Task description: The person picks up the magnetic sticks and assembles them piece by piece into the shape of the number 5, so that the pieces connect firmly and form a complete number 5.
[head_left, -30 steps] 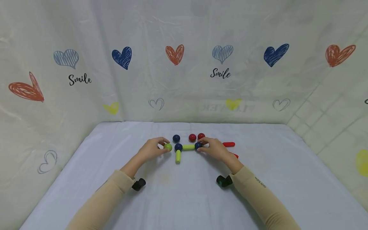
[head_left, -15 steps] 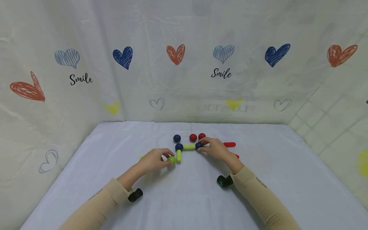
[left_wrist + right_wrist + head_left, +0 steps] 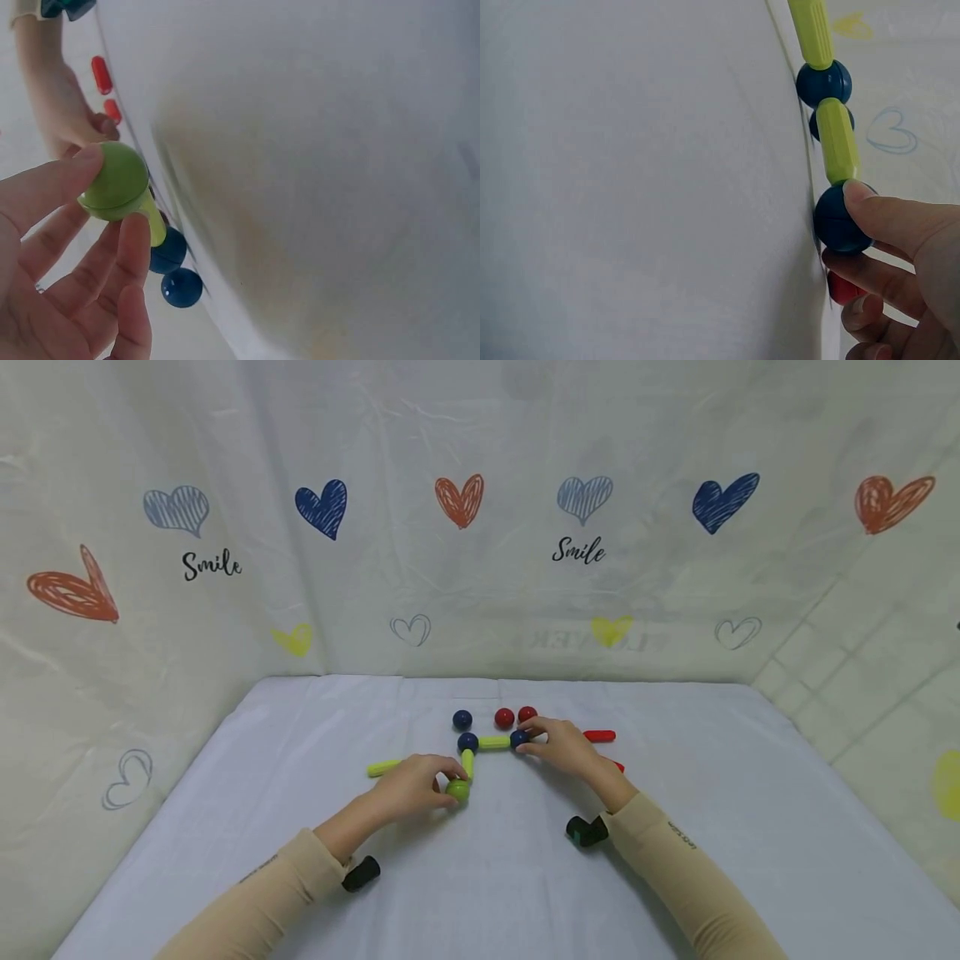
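My left hand (image 3: 416, 783) pinches a light-green ball (image 3: 116, 180) between thumb and fingers. This ball touches the near end of a yellow-green stick (image 3: 468, 763), whose far end meets a dark-blue ball (image 3: 468, 742). From that corner ball a second yellow-green stick (image 3: 494, 742) runs right to another dark-blue ball (image 3: 844, 217). My right hand (image 3: 564, 747) holds this right-hand ball with thumb and fingers. Whether the green ball is fitted onto its stick cannot be made out.
Behind the joined pieces lie a loose dark-blue ball (image 3: 462, 720) and two red balls (image 3: 505, 718). Two red sticks (image 3: 600, 736) lie right of my right hand. A loose yellow-green stick (image 3: 382, 768) lies beyond my left hand, partly hidden. White cloth (image 3: 495, 885) covers the table.
My left hand has carried the green ball toward me and slightly right, from beside the corner ball to the stick's near end. My right hand has stayed on its blue ball.
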Available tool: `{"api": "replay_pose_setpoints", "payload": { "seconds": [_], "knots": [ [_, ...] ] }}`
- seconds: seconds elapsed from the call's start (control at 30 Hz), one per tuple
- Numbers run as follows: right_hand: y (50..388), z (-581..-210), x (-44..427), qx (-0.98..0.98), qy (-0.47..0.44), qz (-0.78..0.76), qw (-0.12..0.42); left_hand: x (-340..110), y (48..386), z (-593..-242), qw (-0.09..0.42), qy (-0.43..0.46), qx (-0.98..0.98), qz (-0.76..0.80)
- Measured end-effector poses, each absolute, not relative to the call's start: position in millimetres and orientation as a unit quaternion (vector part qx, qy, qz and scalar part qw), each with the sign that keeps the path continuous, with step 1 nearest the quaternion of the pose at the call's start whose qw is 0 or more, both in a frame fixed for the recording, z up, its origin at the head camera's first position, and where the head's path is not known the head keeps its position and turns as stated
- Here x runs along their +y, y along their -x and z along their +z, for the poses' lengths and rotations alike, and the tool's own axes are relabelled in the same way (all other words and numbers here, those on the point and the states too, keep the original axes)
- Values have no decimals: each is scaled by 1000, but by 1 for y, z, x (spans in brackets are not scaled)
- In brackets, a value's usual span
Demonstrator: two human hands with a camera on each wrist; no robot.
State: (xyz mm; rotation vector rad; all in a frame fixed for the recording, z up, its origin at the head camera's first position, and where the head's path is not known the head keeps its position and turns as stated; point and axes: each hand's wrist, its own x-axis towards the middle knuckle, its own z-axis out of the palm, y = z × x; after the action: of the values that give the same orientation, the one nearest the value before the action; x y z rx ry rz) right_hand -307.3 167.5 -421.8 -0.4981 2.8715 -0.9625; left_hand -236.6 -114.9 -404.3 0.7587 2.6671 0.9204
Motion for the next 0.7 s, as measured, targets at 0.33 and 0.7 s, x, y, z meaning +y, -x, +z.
{"api": "replay_pose_setpoints", "payload": {
  "seconds": [0.33,0.7],
  "knots": [
    [308,-422,168,937,159,-309,38,-111,239,-406,101,-273,910,297],
    [307,-420,167,937,162,-308,40,-107,240,-409,102,-231,926,280]
  ]
}}
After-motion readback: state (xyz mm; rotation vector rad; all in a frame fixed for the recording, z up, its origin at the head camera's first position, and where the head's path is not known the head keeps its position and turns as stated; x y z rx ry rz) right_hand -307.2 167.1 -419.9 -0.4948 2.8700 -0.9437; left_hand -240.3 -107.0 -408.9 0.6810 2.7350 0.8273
